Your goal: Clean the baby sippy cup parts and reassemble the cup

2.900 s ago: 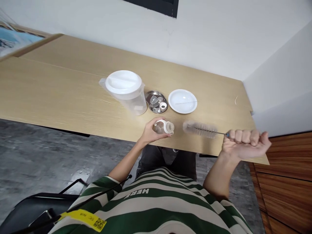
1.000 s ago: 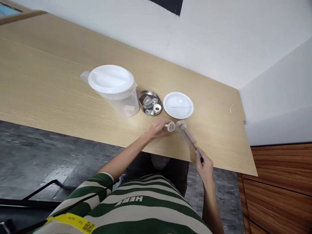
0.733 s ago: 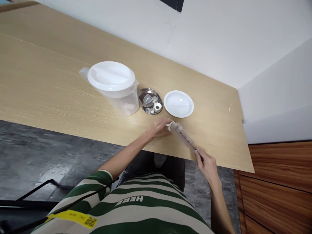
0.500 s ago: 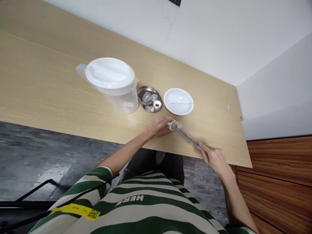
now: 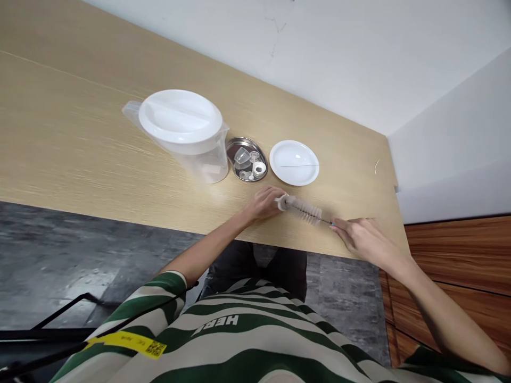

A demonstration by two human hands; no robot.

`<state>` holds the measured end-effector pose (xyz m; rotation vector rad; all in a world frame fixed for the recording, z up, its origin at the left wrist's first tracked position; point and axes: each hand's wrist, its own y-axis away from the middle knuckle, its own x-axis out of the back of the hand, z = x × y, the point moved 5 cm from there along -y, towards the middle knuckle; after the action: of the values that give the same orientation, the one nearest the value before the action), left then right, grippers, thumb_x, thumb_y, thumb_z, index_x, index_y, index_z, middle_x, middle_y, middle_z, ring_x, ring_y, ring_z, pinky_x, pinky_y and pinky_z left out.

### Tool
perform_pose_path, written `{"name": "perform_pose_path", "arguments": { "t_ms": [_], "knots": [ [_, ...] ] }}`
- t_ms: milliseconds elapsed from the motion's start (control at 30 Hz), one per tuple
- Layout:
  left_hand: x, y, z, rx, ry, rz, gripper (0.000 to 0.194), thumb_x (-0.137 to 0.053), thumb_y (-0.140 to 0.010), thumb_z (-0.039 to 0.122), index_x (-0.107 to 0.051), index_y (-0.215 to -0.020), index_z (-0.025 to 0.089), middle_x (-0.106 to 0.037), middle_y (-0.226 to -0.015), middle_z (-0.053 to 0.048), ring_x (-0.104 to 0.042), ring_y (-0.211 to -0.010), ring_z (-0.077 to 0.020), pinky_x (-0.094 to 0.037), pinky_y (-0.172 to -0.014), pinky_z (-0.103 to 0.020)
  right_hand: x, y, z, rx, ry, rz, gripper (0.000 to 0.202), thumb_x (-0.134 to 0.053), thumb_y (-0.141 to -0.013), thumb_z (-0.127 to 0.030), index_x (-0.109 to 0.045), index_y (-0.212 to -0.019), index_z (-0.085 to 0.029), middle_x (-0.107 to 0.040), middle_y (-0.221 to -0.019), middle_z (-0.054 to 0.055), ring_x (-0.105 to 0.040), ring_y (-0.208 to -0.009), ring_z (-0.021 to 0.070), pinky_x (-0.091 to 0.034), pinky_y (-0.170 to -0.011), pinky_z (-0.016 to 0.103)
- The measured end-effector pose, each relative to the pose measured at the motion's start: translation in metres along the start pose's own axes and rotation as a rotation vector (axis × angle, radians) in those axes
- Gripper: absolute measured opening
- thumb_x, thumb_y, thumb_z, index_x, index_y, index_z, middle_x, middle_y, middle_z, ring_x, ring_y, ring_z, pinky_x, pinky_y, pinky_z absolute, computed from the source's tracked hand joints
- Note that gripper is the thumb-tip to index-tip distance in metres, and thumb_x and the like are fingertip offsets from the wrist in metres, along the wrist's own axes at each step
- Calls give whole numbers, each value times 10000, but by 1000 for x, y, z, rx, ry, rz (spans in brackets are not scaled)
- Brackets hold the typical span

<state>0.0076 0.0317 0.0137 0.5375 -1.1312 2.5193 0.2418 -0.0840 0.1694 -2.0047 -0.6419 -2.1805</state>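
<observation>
My left hand [image 5: 265, 204] is wrapped round a small whitish bottle-like piece [image 5: 281, 202], mostly hidden by the fingers, its mouth facing right. My right hand [image 5: 361, 236] pinches the thin wire handle of a bottle brush [image 5: 308, 211]. The clear-bristled brush head points left, its tip at the mouth of the piece; whether it is inside I cannot tell. Just beyond my hands, a kidney-shaped metal tray [image 5: 261, 151] holds several small clear and white plastic parts [image 5: 242, 156]. Beside it a white plate [image 5: 275, 173] carries a thin straight wire [image 5: 299, 166].
A clear plastic pitcher [image 5: 199, 162] with a white lid [image 5: 181, 114] stands left of the tray. A bent pale strip [image 5: 376, 166] lies toward the right end of the wooden table [image 5: 80, 143]. The wall runs along the table's far side; wooden cabinets [image 5: 459, 255] stand at right.
My right hand has moved right and slightly up, swinging the brush from a steeper slant to a flatter one. My left hand stays nearly in place, holding the same piece.
</observation>
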Motion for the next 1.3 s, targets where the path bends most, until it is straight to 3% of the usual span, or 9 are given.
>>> {"name": "perform_pose_path", "arguments": {
  "t_ms": [200,467,633,733,867,933,1033,1167,1300],
  "knots": [
    [-10,4,16,-159,-57,-40,238,-677,-912,315,-625,-1118,208,-741,-1059,-105,-696,-1000,-248,-562,-878,-408,2,-16,-7,-29,-423,-160,513,-385,-1046,-521,-678,-771,-202,-648,-659,12,-490,-556,143,-338,-577,272],
    [-5,7,12,-91,-131,71,303,-735,-872,314,-608,-1121,197,-737,-998,-90,-703,-916,-224,-568,-816,-359,27,-3,1,121,198,152,506,-294,-1081,-408,-749,-1073,-190,-640,-608,44,-401,-421,139,-120,-503,319],
    [4,10,6,-4,-162,152,354,-759,-846,317,-605,-1139,192,-737,-1032,-84,-717,-947,-219,-580,-847,-353,46,42,44,-45,189,370,414,-448,-1041,-508,-757,-1106,-241,-724,-741,42,-583,-542,164,-230,-521,293],
    [10,10,8,21,-152,212,482,-798,-807,334,-578,-1212,192,-724,-1103,-96,-715,-1007,-227,-589,-866,-355,17,58,78,-330,-71,458,463,-510,-987,-599,-754,-1049,-211,-750,-837,64,-652,-650,193,-378,-612,278],
    [16,11,5,104,-77,391,681,-890,-694,436,-560,-1240,196,-713,-1099,-88,-724,-967,-216,-603,-836,-336,-65,56,103,-723,-445,681,664,-338,-994,-680,-723,-1054,-142,-691,-770,91,-600,-655,211,-416,-641,306],
    [16,12,2,146,-21,420,710,-912,-655,475,-572,-1216,203,-712,-1099,-84,-725,-986,-222,-604,-874,-352,-105,43,99,-789,-471,747,734,-224,-1010,-662,-698,-1060,-104,-671,-763,117,-600,-695,235,-435,-677,335],
    [13,14,-5,235,105,370,727,-944,-601,484,-599,-1179,209,-700,-1147,-97,-708,-1072,-247,-584,-954,-386,-151,18,84,-814,-499,821,758,-183,-1009,-629,-635,-1201,-52,-683,-1023,220,-623,-935,289,-463,-840,403],
    [7,17,-12,300,168,312,772,-957,-572,483,-598,-1193,198,-691,-1170,-112,-704,-1092,-257,-585,-943,-387,-178,-8,66,-795,-517,859,677,-237,-1009,-586,-641,-1163,-64,-646,-1051,241,-582,-1003,318,-434,-924,452],
    [0,13,-16,286,177,281,833,-954,-568,493,-559,-1236,191,-694,-1176,-122,-717,-1076,-260,-591,-924,-394,-180,-24,55,-793,-503,895,579,-273,-1020,-498,-637,-1166,-72,-595,-1027,223,-551,-964,311,-436,-893,448]
  ]
}}
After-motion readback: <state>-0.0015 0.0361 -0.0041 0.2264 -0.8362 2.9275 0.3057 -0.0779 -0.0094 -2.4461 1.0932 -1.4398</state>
